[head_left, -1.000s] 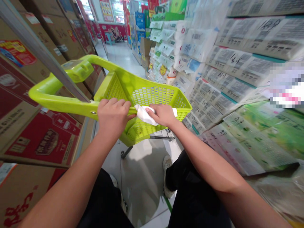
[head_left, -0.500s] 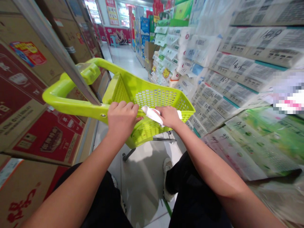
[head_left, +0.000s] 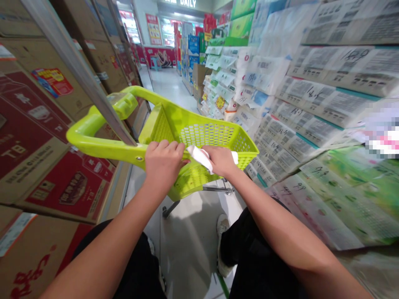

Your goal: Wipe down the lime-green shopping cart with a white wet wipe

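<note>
A lime-green plastic shopping cart basket (head_left: 202,128) stands in the aisle in front of me, tilted a little. My left hand (head_left: 163,162) is closed around the near rim of the basket, next to its long loop handle (head_left: 93,139). My right hand (head_left: 221,160) presses a crumpled white cloth (head_left: 201,157) onto the same rim, fingers curled over it. The two hands sit almost side by side. The basket looks empty inside.
Stacked cardboard cartons with red labels (head_left: 62,182) line the left side behind a slanted metal bar (head_left: 81,70). Wrapped paper packs with handwritten prices (head_left: 296,137) pile up on the right. The white tiled aisle (head_left: 170,85) runs ahead. My legs and a shoe (head_left: 222,226) show below.
The view has lifted and shifted, so the basket and both hands sit lower and further right in the picture. Both hands keep their hold on the rim, and the cloth stays under the right hand.
</note>
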Available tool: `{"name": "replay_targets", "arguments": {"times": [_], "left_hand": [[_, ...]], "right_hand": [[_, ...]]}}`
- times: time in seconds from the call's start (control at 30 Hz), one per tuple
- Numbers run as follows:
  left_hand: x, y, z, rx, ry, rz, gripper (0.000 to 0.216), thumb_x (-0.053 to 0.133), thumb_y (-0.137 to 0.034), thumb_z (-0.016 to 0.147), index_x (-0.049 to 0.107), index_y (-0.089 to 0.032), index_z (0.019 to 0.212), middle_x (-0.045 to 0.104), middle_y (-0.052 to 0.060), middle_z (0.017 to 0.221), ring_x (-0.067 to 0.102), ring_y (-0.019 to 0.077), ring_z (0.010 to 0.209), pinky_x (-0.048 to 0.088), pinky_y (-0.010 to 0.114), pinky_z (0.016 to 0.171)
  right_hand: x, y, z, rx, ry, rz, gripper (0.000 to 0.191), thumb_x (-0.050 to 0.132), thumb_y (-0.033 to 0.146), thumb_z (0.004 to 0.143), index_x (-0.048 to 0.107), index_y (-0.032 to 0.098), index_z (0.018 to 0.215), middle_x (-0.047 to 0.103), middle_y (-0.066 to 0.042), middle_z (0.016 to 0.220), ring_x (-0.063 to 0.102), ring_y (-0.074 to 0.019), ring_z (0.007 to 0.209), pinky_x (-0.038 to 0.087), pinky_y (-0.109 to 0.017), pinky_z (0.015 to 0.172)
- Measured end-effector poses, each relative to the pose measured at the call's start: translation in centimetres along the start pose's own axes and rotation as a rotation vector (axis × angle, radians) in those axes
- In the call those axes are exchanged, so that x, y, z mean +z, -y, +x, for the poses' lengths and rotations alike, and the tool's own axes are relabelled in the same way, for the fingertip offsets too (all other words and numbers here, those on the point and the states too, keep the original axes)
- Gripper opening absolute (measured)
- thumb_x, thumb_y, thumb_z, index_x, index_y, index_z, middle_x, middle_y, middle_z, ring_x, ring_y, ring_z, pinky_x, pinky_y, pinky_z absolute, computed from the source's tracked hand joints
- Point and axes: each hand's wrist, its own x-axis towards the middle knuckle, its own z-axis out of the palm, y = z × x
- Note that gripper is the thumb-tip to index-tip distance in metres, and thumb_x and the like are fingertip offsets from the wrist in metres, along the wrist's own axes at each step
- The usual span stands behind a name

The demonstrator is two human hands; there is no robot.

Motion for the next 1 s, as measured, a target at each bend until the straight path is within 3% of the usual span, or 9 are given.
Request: {"name": "replay_targets", "arguments": {"times": [0.1, 0.17, 0.33, 0.47, 0.63, 0.73, 0.87, 0.93, 1.0], "left_hand": [[0.0, -0.1, 0.0, -0.015, -0.023, -0.007, 0.015, 0.060, -0.017, 0.107, 0.073, -0.021, 0.101, 0.080, 0.012, 0.095, 0.069, 0.0372, 0.095, 0.034, 0.047, 0.077], [0.1, -0.1, -0.1, -0.024, -0.037, -0.018, 0.022, 0.054, -0.012, 0.107, 0.074, -0.019, 0.106, 0.080, 0.013, 0.094, 0.070, 0.0372, 0.094, 0.033, 0.048, 0.077], [0.2, 0.0, -0.1, -0.024, -0.042, -0.073, 0.020, 0.068, -0.022, 0.101, 0.076, -0.016, 0.118, 0.082, 0.017, 0.099, 0.070, 0.0410, 0.098, 0.035, 0.048, 0.078], [0.2, 0.1, -0.1, -0.011, -0.018, -0.060, 0.015, 0.078, -0.030, 0.098, 0.076, -0.021, 0.109, 0.082, 0.016, 0.102, 0.071, 0.0418, 0.100, 0.040, 0.049, 0.081], [0.0, -0.2, 0.0, -0.026, -0.014, -0.074, 0.022, 0.080, -0.030, 0.098, 0.076, -0.019, 0.116, 0.082, 0.016, 0.104, 0.071, 0.0424, 0.103, 0.044, 0.051, 0.085], [0.0, -0.5, 0.1, -0.042, -0.020, -0.085, 0.023, 0.079, -0.028, 0.098, 0.077, -0.018, 0.118, 0.083, 0.016, 0.105, 0.072, 0.0412, 0.102, 0.044, 0.051, 0.085], [0.0, -0.7, 0.0, -0.038, -0.044, -0.070, 0.014, 0.075, -0.027, 0.100, 0.077, -0.018, 0.110, 0.083, 0.015, 0.099, 0.072, 0.0397, 0.097, 0.043, 0.051, 0.080], [0.1, -0.5, -0.1, -0.037, -0.053, -0.067, 0.014, 0.074, -0.029, 0.100, 0.077, -0.018, 0.109, 0.083, 0.014, 0.098, 0.072, 0.0395, 0.096, 0.042, 0.050, 0.080], [0.2, -0.1, -0.2, -0.041, -0.054, -0.062, 0.020, 0.077, -0.031, 0.099, 0.078, -0.018, 0.113, 0.083, 0.015, 0.101, 0.073, 0.0399, 0.098, 0.043, 0.050, 0.081]], "right_hand": [[0.6, 0.8, 0.0, -0.150, -0.113, 0.055, 0.058, 0.028, 0.054, 0.123, 0.073, 0.018, 0.134, 0.082, -0.012, 0.132, 0.073, -0.0303, 0.119, 0.043, -0.037, 0.093], [0.7, 0.9, -0.1, -0.183, -0.107, 0.047, 0.060, 0.029, 0.058, 0.122, 0.072, 0.018, 0.134, 0.082, -0.012, 0.131, 0.073, -0.0305, 0.117, 0.043, -0.037, 0.093], [-0.1, -0.1, -0.1, -0.017, 0.017, -0.011, 0.060, 0.030, 0.063, 0.121, 0.076, 0.024, 0.118, 0.085, -0.009, 0.113, 0.077, -0.0279, 0.101, 0.038, -0.034, 0.076], [-1.0, -2.7, -0.1, 0.117, 0.089, -0.049, 0.066, 0.027, 0.065, 0.120, 0.082, 0.026, 0.122, 0.087, -0.011, 0.116, 0.080, -0.0316, 0.105, 0.042, -0.034, 0.075], [-1.7, -6.0, -0.1, 0.323, 0.227, -0.130, 0.066, 0.038, 0.065, 0.117, 0.085, 0.020, 0.123, 0.085, -0.022, 0.124, 0.080, -0.0402, 0.113, 0.048, -0.038, 0.079], [-1.0, -3.9, -0.2, 0.243, 0.171, -0.108, 0.061, 0.031, 0.055, 0.120, 0.081, 0.022, 0.129, 0.084, -0.019, 0.127, 0.079, -0.0383, 0.116, 0.050, -0.040, 0.084], [0.2, 0.3, -0.4, -0.097, -0.030, 0.012, 0.054, 0.039, 0.055, 0.119, 0.072, 0.016, 0.135, 0.080, -0.018, 0.134, 0.072, -0.0349, 0.125, 0.049, -0.041, 0.102], [0.1, 0.3, -0.4, -0.173, -0.027, 0.051, 0.055, 0.039, 0.056, 0.119, 0.073, 0.016, 0.133, 0.080, -0.017, 0.134, 0.072, -0.0343, 0.125, 0.048, -0.041, 0.102], [-0.4, -1.5, -0.5, -0.079, 0.068, 0.041, 0.056, 0.035, 0.055, 0.120, 0.078, 0.020, 0.124, 0.083, -0.015, 0.127, 0.076, -0.0328, 0.116, 0.049, -0.038, 0.092]]}}
